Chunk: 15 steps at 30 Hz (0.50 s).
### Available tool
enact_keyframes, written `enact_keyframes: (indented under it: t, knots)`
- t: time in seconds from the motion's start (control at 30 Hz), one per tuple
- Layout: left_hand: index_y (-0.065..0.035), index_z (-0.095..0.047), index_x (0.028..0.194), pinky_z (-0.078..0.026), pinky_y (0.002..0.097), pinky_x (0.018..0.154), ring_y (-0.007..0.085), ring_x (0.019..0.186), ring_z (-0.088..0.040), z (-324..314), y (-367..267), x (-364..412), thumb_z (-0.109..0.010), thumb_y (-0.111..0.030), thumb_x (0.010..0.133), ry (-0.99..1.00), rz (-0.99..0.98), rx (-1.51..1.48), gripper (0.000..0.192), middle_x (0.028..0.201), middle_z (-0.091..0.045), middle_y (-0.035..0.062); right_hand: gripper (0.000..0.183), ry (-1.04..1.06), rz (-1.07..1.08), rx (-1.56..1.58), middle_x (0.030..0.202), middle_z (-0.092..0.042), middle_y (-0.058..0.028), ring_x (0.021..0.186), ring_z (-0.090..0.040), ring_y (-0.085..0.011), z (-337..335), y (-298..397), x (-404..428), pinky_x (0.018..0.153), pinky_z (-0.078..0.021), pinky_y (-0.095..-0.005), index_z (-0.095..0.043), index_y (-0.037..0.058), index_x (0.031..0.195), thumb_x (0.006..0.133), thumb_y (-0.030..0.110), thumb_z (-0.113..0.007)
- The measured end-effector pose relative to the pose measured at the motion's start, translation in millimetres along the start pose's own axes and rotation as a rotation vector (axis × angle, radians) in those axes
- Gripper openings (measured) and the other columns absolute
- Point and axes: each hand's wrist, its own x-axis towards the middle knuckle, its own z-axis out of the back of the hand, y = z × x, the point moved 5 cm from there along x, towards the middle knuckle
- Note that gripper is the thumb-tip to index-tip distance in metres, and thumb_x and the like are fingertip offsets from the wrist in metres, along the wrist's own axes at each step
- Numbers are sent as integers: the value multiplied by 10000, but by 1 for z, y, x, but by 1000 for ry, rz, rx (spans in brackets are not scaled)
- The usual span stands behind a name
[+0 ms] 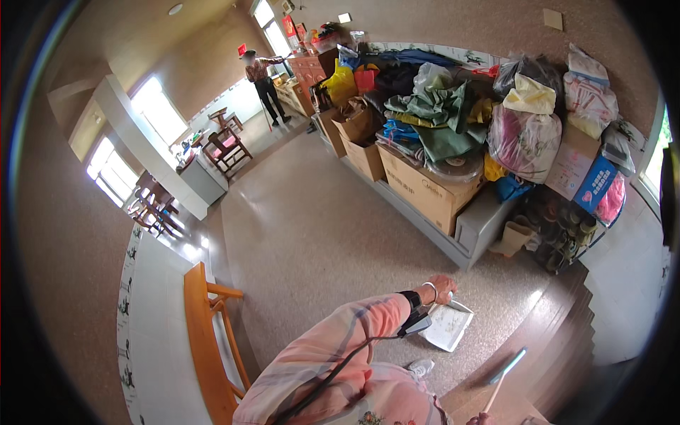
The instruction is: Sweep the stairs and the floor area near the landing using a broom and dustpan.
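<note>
My left hand (443, 288), with a bracelet and a black strap at the wrist, is closed around the handle of a white dustpan (449, 328). Specks of dirt lie in the pan, which is over the speckled floor in front of my shoe (421, 366). At the bottom edge my right hand (479, 418) is partly cut off by the frame and grips a pale stick. That stick leads up to a light-blue head, a broom or a squeegee (508, 365), to the right of the dustpan. Which of the two it is cannot be told.
A grey platform (467, 249) along the right wall bears cardboard boxes (419, 186) and bags. Beside it stands a rack of shoes (558, 234). An orange wooden bench (199, 340) is at left. Farther back are a wooden chair (226, 151) and a standing person (263, 79) with a stick.
</note>
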Motion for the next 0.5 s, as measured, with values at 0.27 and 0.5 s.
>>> enact_keyframes:
  t: [0.27,0.5]
  knots:
    - [-123,-616,838,-434,371,748,268,876,-547,4,2,-2,-511,-99,614,4,4,-12,248,895,-591,101,235,-8,-57,-43,782,-506,5,700,-466,-93,-28,-14,13,613,-386,-188,-534,96,939,802,287,-536]
    - [-118,-609,843,-437,368,741,271,873,-547,10,-4,-3,-523,-109,618,55,17,-14,241,888,-589,112,222,4,-18,-47,746,-499,-1,670,-467,-102,-46,1,7,591,-389,-199,-524,92,908,796,284,-529]
